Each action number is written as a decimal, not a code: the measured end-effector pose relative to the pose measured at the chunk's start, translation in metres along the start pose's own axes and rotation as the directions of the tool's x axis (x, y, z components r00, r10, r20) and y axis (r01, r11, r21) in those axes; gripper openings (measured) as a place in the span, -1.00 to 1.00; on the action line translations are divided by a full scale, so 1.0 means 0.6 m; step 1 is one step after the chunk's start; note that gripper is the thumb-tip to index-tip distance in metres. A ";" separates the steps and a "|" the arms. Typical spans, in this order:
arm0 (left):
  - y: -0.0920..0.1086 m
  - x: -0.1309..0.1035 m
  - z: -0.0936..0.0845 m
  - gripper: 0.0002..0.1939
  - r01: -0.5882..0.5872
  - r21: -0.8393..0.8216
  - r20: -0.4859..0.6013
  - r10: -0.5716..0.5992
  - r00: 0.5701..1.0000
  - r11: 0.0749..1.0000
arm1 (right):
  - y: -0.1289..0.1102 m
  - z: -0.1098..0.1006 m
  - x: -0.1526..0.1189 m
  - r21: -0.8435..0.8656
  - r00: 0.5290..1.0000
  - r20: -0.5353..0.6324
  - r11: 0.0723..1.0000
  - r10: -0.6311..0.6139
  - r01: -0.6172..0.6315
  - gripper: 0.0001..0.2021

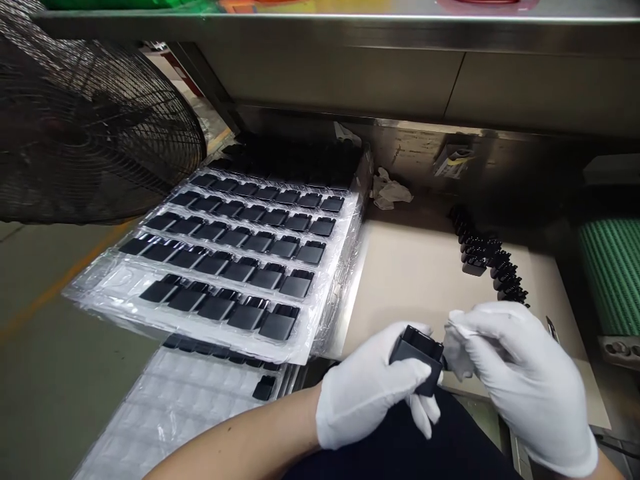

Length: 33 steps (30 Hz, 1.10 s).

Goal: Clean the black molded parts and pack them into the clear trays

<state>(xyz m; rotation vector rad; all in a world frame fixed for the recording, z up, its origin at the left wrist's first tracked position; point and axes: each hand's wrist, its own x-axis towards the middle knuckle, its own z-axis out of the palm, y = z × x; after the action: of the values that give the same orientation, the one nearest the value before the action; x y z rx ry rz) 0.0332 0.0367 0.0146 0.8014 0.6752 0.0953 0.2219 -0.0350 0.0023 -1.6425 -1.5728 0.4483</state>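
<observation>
My left hand [367, 387], in a white glove, is closed around a black plastic housing [419, 357], thumb across its front face. My right hand [525, 380], gloved as well, pinches a crumpled white cloth [457, 347] just to the right of the housing. A small gap seems to separate cloth and housing. At the left, a clear plastic tray [115, 283] holds rows of similar black housings, with one pocket bare at its front left corner. More black parts [505, 270] stand in two lines on the pale work surface.
A large fan [100, 133] stands at the left. Below the full tray sits another tray [185, 407] with a few black pieces. A metal shelf edge [350, 30] runs overhead. A white crumpled cloth [390, 190] lies at the back, and a green ribbed item [613, 273] stands far right.
</observation>
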 end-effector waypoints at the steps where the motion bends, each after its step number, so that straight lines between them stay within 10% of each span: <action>1: -0.001 -0.001 -0.001 -0.64 0.001 -0.016 0.002 -0.001 1.000 1.000 | -0.003 -0.005 -0.002 0.034 0.999 -0.005 0.999 0.043 -0.042 -0.90; 8: -0.005 0.001 0.000 -0.38 0.028 -0.065 -0.014 -0.029 0.999 0.998 | -0.010 -0.025 -0.021 0.070 0.986 0.064 0.985 0.151 -0.155 -0.91; 18: 0.007 0.006 0.012 -0.78 -0.060 0.093 0.010 0.059 0.998 0.994 | -0.017 0.002 0.008 -0.025 0.957 0.227 0.981 -0.182 0.193 -0.81; 33: 0.007 0.015 0.021 -0.85 0.056 0.108 -0.076 -0.048 0.996 0.993 | -0.009 0.013 -0.003 -0.048 0.962 0.216 0.982 -0.167 0.181 -0.83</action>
<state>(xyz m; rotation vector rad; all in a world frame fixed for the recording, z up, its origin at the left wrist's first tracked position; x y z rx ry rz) 0.0484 0.0350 0.0191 0.8890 0.7753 0.0407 0.2124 -0.0350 0.0008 -1.5289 -1.8910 0.4942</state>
